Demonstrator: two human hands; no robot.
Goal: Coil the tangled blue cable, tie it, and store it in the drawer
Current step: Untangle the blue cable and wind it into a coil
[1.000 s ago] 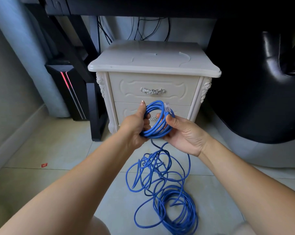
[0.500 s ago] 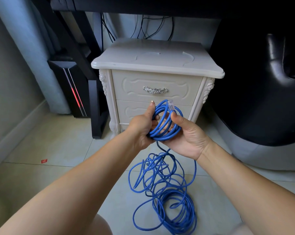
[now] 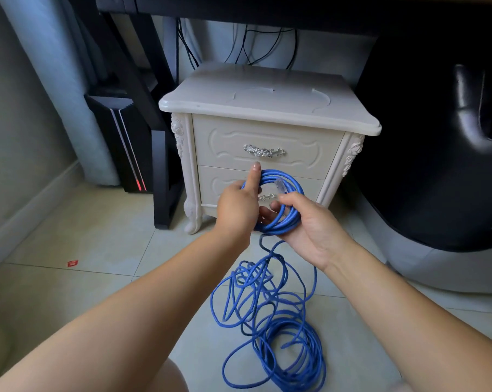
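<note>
Left hand [image 3: 236, 207]: back turned to the camera, gripping the left side of the coiled part of the blue cable [image 3: 284, 176]; the forefinger is straight and points up along the coil, and the other fingers are curled out of sight behind it.
Right hand [image 3: 310, 230]: palm up, clasping the lower right of the same coil, with the thumb laid over the strands and the fingers beneath them.
Coil: several turns, held upright between the two hands in front of the lower drawer [image 3: 219, 182].
Plug [image 3: 280, 185]: clear connector at the cable's end, lying against the upper inside of the coil.
Uncoiled part: one strand drops from the bottom of the coil to a loose tangle of loops on the floor [image 3: 97, 236], between the forearms.
Nightstand [image 3: 267, 108]: cream, carved corners, standing just behind the hands; both drawers are closed.
Upper drawer [image 3: 225, 142]: silver handle [image 3: 264, 150] just above the raised forefinger.
Computer tower [image 3: 120, 142]: black, left of the nightstand, with a red light strip.
Desk [image 3: 239, 7]: dark underside above, with black wires [image 3: 247, 43] hanging behind the nightstand.
Right side: a large black rounded shape [image 3: 437, 137], possibly a padded chair.
Red scrap [image 3: 72, 263]: on the tiles, well left of the cable.
</note>
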